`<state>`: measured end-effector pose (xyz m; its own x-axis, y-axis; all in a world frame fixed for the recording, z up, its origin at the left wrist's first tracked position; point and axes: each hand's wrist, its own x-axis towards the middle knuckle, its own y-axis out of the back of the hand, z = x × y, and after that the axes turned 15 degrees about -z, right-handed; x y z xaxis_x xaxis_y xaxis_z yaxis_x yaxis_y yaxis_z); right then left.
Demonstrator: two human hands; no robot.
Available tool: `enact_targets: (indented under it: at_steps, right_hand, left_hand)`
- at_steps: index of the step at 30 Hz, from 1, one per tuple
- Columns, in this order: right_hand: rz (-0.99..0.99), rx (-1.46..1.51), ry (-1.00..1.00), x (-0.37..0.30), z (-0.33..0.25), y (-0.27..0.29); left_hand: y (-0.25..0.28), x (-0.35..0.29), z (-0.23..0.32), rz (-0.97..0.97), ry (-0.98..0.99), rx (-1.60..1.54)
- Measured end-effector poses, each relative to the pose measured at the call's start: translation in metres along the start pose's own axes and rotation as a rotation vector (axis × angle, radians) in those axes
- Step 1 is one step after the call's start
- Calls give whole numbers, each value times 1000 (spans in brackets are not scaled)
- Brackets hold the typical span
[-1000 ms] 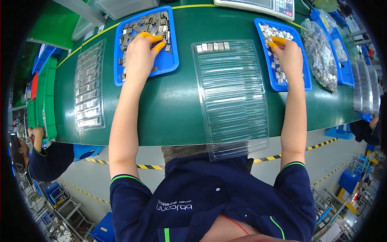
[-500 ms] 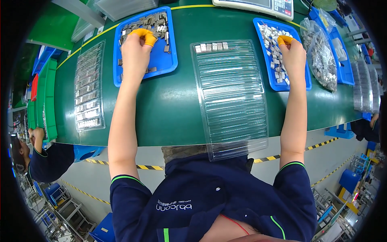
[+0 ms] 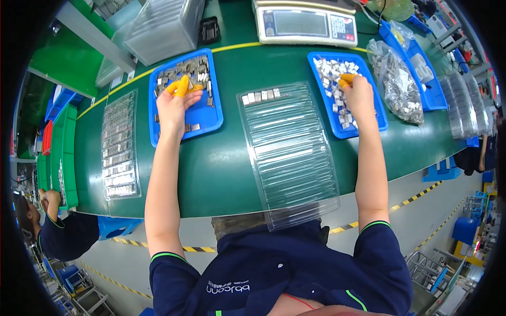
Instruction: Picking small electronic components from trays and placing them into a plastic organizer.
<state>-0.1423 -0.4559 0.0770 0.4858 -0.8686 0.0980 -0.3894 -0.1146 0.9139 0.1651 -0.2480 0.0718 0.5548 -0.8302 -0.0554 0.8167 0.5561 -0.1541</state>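
Observation:
My left hand (image 3: 173,108), with yellow finger cots, is over the left blue tray (image 3: 204,120), which holds loose grey metal parts (image 3: 184,67). Its thumb and finger are pinched on a small metal part (image 3: 191,82). Over the right blue tray (image 3: 381,117), my right hand (image 3: 360,99) has its yellow-tipped fingers closed among small white parts (image 3: 333,68); whatever is between them is hidden. Between the hands lies a clear ribbed plastic tray (image 3: 290,152), overhanging the table's near edge. A short row of white-and-silver pieces (image 3: 261,96) sits in its far slot.
A second clear tray (image 3: 120,147), filled with parts, lies at the left. At the back stand a scale (image 3: 300,23) and stacked clear trays (image 3: 163,31). A bag of parts (image 3: 398,84) and tray stacks (image 3: 461,105) are at right. Another person works at far left beside green bins (image 3: 64,152).
The view has shifted, so the table appears lower. My left hand has turned, its fingers lifting from the grey parts and showing a small part. My right hand remains in the white parts.

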Motion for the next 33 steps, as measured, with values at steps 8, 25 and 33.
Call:
enact_targets:
  at_steps: [8, 25, 33]
  right_hand:
    - [236, -159, 38, -10, -4, 30]
    - [-216, 1472, 1133, -139, -35, 198]
    - [-146, 1350, 1297, -174, -37, 216]
  left_hand:
    - [10, -3, -6, 3, -74, -39]
    - [-72, -158, 164, -256, -1403, -39]
    - [-48, -171, 174, -517, -1335, -24]
